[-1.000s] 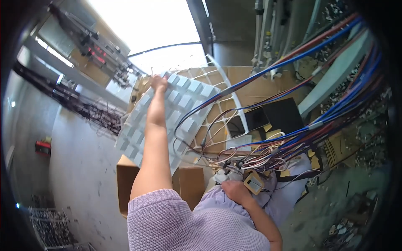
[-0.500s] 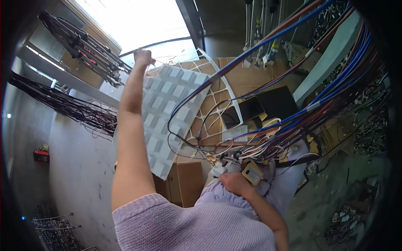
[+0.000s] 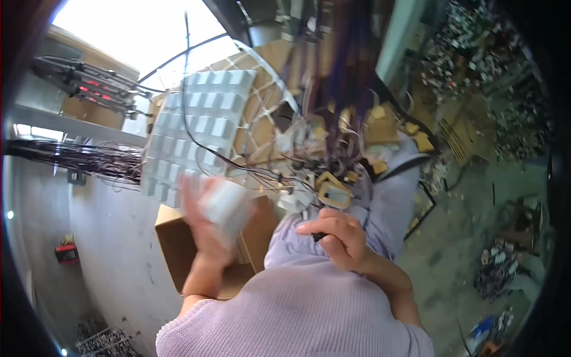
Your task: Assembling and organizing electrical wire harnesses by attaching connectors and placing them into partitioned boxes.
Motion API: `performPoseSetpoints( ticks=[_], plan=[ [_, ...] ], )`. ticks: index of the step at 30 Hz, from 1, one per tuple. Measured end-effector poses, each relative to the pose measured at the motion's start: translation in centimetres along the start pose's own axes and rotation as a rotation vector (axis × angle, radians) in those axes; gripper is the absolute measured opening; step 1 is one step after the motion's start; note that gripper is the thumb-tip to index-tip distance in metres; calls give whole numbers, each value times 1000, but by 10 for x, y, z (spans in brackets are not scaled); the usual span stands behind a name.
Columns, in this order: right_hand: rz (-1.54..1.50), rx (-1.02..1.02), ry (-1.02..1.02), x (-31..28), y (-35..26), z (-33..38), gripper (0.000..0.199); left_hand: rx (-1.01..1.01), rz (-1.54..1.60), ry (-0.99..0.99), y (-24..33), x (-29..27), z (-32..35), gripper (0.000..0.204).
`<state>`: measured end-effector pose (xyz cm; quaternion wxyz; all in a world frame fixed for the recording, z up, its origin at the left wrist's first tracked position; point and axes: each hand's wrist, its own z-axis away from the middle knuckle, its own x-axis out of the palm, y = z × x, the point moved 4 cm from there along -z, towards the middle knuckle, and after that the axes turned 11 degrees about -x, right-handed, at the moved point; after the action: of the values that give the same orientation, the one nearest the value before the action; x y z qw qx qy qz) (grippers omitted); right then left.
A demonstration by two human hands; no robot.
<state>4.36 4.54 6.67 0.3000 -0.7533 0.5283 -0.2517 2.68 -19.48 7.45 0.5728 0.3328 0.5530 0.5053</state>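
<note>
My left hand [image 3: 208, 229], smeared by motion, is closed around a white block [image 3: 226, 205] above an open cardboard box. What the block is made of I cannot make out. Low over my lap, my right hand [image 3: 340, 236] pinches a small black piece [image 3: 318, 237] between thumb and fingers; its index finger points left. Just beyond the right hand lies a yellow-rimmed frame [image 3: 324, 197], with white connectors [image 3: 295, 200] beside it. A thin dark cable [image 3: 202, 144] runs from the connectors up across a white sheet of raised blocks [image 3: 199, 125].
The cardboard box [image 3: 168, 223] stands below the white sheet. Blurred bundled wires [image 3: 339, 65] hang at the far middle. Dark cables [image 3: 71, 159] reach in from the left. A white lattice [image 3: 262, 110] lies on cardboard. Piles of small parts [image 3: 470, 53] are at the right.
My left hand has come back from the far left and now holds the white block. My right hand has risen off my lap with the black piece. The view has shifted and the wires have swung.
</note>
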Motion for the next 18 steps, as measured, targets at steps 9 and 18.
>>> performPoseSetpoints(
  ticks=[9,18],
  plan=[
    [-158,347,675,-84,-48,60,32,86,422,-1118,41,208,21,34],
    [79,264,871,-154,-57,81,22,-775,773,-1239,21,290,7,34]
  ],
)
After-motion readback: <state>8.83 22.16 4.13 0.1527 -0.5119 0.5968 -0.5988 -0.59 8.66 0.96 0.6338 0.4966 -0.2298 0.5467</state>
